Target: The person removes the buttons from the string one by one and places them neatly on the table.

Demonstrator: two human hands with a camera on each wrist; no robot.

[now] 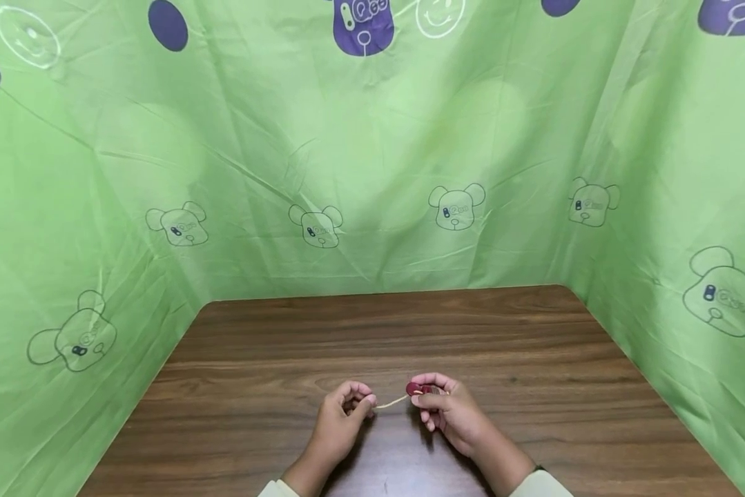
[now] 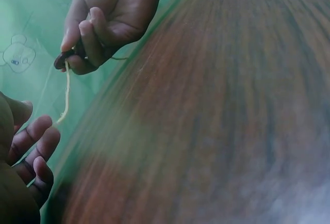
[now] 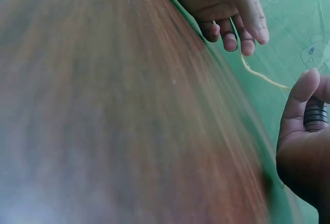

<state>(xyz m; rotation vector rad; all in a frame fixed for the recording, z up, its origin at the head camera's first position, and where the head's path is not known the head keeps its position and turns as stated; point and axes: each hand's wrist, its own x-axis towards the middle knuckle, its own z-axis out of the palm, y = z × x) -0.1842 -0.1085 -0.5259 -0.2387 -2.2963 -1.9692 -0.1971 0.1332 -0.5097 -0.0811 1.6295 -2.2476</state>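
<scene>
My right hand (image 1: 456, 414) grips a small dark red piece (image 1: 414, 389) with a rounded end and a ribbed body, between thumb and fingers. The ribbed body (image 3: 315, 114) shows in the right wrist view, partly covered by the hand. From it a pale yellow string (image 1: 391, 403) runs across to my left hand (image 1: 341, 421), whose fingers hold its other end. The string (image 2: 67, 92) hangs in a slight curve between the hands in the left wrist view. Both hands are close together over the wooden table, near its front.
The brown wood-grain table (image 1: 372, 331) spreads out around and beyond the hands. A green fabric curtain (image 1: 372, 138) with printed bear heads encloses its back and sides.
</scene>
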